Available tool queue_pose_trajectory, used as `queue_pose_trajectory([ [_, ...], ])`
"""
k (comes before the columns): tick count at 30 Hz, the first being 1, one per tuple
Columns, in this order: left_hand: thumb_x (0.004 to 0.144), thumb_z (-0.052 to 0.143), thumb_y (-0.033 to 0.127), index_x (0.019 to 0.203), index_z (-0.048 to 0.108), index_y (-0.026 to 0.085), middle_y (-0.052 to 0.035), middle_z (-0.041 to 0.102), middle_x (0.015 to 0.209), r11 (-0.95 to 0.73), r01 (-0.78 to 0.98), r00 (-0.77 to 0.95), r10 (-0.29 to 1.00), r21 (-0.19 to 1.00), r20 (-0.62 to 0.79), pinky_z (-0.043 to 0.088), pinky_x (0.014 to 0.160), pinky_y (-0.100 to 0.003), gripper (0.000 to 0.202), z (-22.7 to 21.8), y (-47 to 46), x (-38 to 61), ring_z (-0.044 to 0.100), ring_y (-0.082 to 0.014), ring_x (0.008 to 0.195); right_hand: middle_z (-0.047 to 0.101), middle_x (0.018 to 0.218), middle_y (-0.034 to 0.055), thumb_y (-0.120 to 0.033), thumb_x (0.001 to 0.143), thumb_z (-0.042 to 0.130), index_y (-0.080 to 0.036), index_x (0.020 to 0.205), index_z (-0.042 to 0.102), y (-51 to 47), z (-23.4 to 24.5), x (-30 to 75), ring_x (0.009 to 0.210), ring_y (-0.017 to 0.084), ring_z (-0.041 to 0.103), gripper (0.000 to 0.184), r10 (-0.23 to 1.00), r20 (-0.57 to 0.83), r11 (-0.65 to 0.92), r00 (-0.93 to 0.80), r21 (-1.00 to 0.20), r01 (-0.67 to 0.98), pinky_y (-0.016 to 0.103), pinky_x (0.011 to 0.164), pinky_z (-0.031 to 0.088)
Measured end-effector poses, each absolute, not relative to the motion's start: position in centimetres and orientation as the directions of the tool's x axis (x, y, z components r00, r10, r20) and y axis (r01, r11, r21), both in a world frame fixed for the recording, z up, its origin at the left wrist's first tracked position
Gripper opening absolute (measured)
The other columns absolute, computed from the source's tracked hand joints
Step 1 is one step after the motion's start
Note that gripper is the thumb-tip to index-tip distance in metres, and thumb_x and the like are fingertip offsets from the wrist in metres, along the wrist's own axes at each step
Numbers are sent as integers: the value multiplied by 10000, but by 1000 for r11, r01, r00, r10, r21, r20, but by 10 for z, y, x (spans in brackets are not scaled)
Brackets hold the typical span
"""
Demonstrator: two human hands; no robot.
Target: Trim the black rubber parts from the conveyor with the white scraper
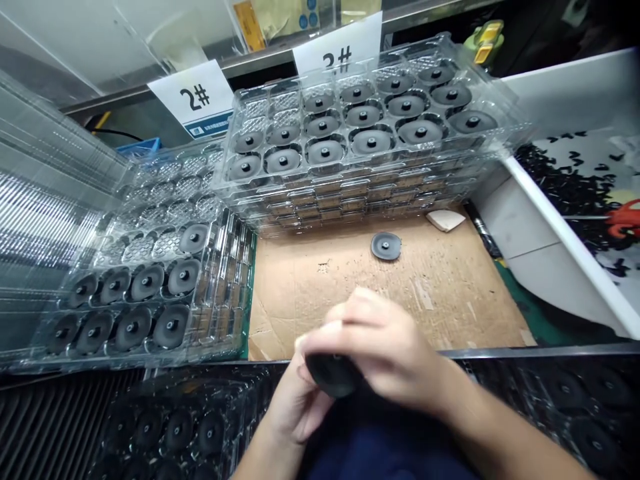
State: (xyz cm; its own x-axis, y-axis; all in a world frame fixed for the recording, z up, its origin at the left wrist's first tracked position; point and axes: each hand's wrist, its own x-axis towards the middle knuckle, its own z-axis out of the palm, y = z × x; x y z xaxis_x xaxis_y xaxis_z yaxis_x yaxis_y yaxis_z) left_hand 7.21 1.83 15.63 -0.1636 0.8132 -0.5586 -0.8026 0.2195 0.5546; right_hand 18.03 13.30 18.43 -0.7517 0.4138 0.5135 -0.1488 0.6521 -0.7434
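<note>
Close to my body, both hands hold a black rounded disc [333,377], tilted so that its dark face shows. My right hand [385,340] is closed over the top of the disc, its fingers slightly blurred. Below and to the left, my left hand [300,403] grips the disc's edge, with part of its fingers hidden behind it. Another dark disc [385,246], with a small stub at its centre, lies on the cardboard [320,280] beyond my hands.
Stacked clear trays [350,183] with similar discs stand at the back, and another tray stack [200,313] is on the left. On the right, a white bin [560,233] holds small black pieces and red-handled scissors [625,219]. More trays of discs [177,430] sit below the edge.
</note>
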Motion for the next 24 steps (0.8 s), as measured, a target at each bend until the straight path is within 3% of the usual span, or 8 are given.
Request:
queue_pose_trajectory([
  [3, 555, 830, 372, 1030, 672, 247, -34, 709, 1052, 177, -861, -106, 855, 477, -508, 509, 860, -303, 516, 151, 11, 65, 673, -211, 907, 707, 937, 31, -114, 893, 470, -214, 1017, 672, 146, 162, 192, 873, 160, 621, 257, 652, 318, 545, -689, -828, 134, 316, 777, 494],
  [5, 582, 808, 402, 1077, 651, 293, -38, 688, 1137, 152, -886, -82, 878, 438, -471, 489, 911, -343, 530, 149, 6, 61, 662, -226, 979, 713, 970, 34, -163, 893, 503, -230, 1018, 678, 148, 140, 204, 894, 182, 631, 225, 727, 213, 505, -653, -810, 298, 349, 787, 504],
  [10, 630, 792, 351, 1077, 655, 283, -29, 706, 1113, 128, -904, -53, 914, 409, -403, 500, 876, -290, 472, 148, 8, 60, 674, -209, 968, 734, 878, 30, -146, 873, 530, -225, 956, 703, 133, 89, 224, 774, 171, 648, 208, 678, 119, 510, -725, -787, 348, 317, 697, 525],
  [13, 621, 801, 316, 1066, 662, 276, -30, 718, 1088, 128, -902, -49, 918, 412, -394, 508, 851, -285, 468, 150, 13, 63, 680, -214, 955, 731, 831, 24, -144, 865, 545, -220, 944, 702, 132, 94, 227, 736, 171, 634, 191, 685, 96, 505, -722, -777, 377, 315, 674, 516],
  [17, 600, 813, 313, 1061, 673, 272, -21, 726, 1056, 152, -888, -37, 917, 434, -396, 504, 866, -287, 484, 154, 15, 68, 679, -221, 956, 716, 915, 20, -175, 886, 547, -246, 1058, 652, 134, 153, 220, 769, 163, 606, 214, 751, 211, 503, -626, -797, 335, 295, 661, 469],
  [20, 585, 815, 370, 1112, 657, 257, -24, 714, 1063, 171, -849, -83, 891, 500, -446, 481, 914, -292, 562, 154, 13, 70, 647, -237, 1019, 720, 948, 25, -107, 906, 468, -208, 1073, 643, 125, 193, 204, 768, 150, 595, 262, 538, 531, 729, -655, -683, 44, 299, 685, 417],
  [22, 542, 835, 380, 1108, 659, 244, -17, 710, 1029, 167, -810, -161, 858, 562, -487, 477, 899, -251, 608, 154, 12, 71, 626, -223, 1031, 717, 851, 27, -106, 909, 420, -179, 983, 678, 119, 203, 192, 672, 151, 537, 278, 471, 533, 771, -703, -636, 34, 306, 630, 366],
  [24, 473, 866, 372, 1088, 664, 232, -6, 706, 980, 147, -782, -238, 828, 606, -508, 487, 827, -193, 662, 152, 11, 72, 626, -185, 971, 694, 764, 28, -89, 891, 410, -168, 914, 700, 114, 201, 183, 635, 162, 479, 301, 546, 410, 749, -731, -630, 206, 315, 611, 314],
])
